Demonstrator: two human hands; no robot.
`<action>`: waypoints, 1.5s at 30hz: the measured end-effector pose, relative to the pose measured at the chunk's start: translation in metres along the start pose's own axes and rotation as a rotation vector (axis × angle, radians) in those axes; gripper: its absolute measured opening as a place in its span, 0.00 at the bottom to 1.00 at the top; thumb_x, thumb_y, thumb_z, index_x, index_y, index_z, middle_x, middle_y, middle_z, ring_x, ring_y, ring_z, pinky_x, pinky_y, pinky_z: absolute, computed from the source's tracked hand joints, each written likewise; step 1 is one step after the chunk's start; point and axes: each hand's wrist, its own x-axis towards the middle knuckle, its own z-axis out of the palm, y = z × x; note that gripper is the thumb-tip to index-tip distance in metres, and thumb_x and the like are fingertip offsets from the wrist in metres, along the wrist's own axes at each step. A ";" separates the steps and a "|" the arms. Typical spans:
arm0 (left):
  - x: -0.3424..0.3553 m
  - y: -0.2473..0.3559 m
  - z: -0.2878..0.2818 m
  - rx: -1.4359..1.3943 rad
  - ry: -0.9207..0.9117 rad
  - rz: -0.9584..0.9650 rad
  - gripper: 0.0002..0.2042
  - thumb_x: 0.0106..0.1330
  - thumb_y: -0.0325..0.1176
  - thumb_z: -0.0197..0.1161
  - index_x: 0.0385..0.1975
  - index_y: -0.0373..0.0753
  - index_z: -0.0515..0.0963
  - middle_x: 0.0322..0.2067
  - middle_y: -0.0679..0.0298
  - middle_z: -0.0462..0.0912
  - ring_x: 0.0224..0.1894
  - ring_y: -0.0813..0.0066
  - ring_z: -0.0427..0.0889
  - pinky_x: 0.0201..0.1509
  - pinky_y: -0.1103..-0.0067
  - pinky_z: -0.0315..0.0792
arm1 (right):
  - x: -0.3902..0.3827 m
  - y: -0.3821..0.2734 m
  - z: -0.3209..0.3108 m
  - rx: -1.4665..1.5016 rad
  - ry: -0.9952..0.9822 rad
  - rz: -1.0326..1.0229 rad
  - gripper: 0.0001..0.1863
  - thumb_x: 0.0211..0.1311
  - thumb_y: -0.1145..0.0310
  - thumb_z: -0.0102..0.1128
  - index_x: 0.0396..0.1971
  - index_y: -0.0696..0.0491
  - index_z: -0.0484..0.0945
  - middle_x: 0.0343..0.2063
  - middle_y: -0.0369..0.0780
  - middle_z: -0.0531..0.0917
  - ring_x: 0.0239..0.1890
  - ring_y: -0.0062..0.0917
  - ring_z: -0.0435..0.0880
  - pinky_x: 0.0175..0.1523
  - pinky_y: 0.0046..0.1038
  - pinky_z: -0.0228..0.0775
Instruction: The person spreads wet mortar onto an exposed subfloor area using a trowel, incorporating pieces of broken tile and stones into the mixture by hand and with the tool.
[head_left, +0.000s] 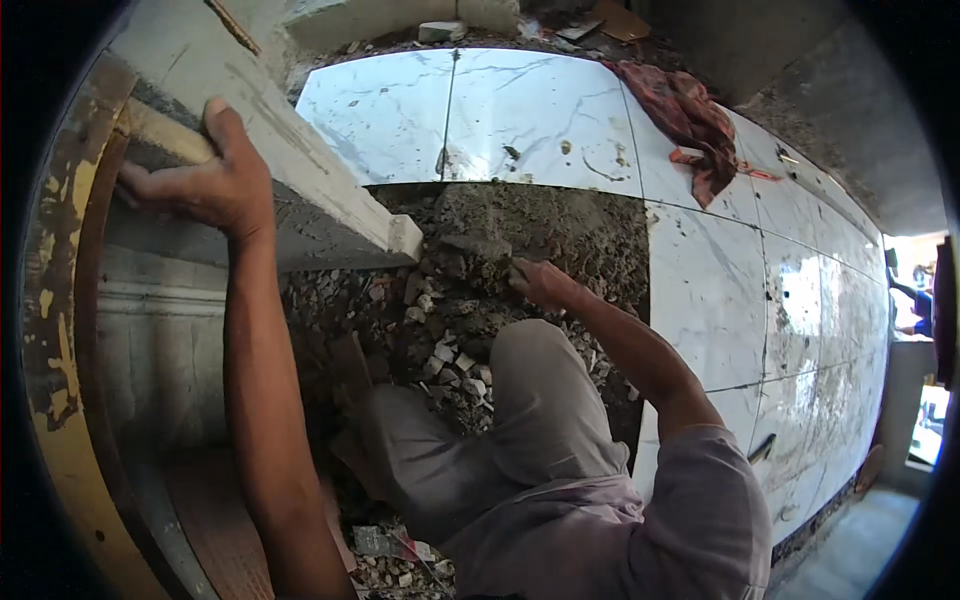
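My left hand [215, 175] grips the edge of a pale concrete ledge [290, 170] at upper left, beside a brown frame with peeling yellow paint [62, 300]. My right hand [545, 285] is closed on a trowel, whose mortar-covered blade [470, 248] rests low over dark, rough mortar and soil [570, 225]. Bits of broken tile and rubble [450, 370] lie between my left arm and my bent knees. Large white marbled tiles [530, 115] border the mortar bed at the back and on the right.
A stained red cloth [680, 120] lies on the back-right tiles, with a long metal bar [825, 185] farther right. A small dark tool [762, 447] lies on the right-hand tiles. Debris [580, 25] sits along the back wall. A bright opening [925, 290] shows at the far right.
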 end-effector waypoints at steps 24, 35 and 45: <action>-0.002 0.007 0.010 -0.187 0.003 -0.084 0.49 0.55 0.49 0.69 0.56 0.15 0.44 0.51 0.37 0.55 0.56 0.47 0.61 0.60 0.60 0.59 | -0.127 0.172 -0.064 0.224 0.558 0.622 0.23 0.62 0.59 0.48 0.53 0.57 0.68 0.39 0.52 0.79 0.30 0.46 0.80 0.37 0.43 0.72; 0.002 0.011 0.005 -0.248 0.018 -0.180 0.49 0.57 0.49 0.67 0.57 0.13 0.43 0.51 0.36 0.55 0.58 0.47 0.60 0.62 0.59 0.58 | -0.162 0.186 -0.076 -0.099 0.163 0.465 0.30 0.54 0.63 0.54 0.59 0.51 0.61 0.41 0.51 0.79 0.42 0.47 0.80 0.45 0.45 0.72; 0.001 0.002 0.004 0.068 -0.039 -0.106 0.47 0.58 0.46 0.67 0.57 0.14 0.42 0.50 0.40 0.55 0.56 0.50 0.62 0.61 0.62 0.61 | -0.076 0.192 -0.078 -0.106 0.060 0.306 0.28 0.51 0.63 0.57 0.55 0.53 0.68 0.41 0.53 0.80 0.45 0.48 0.79 0.49 0.45 0.71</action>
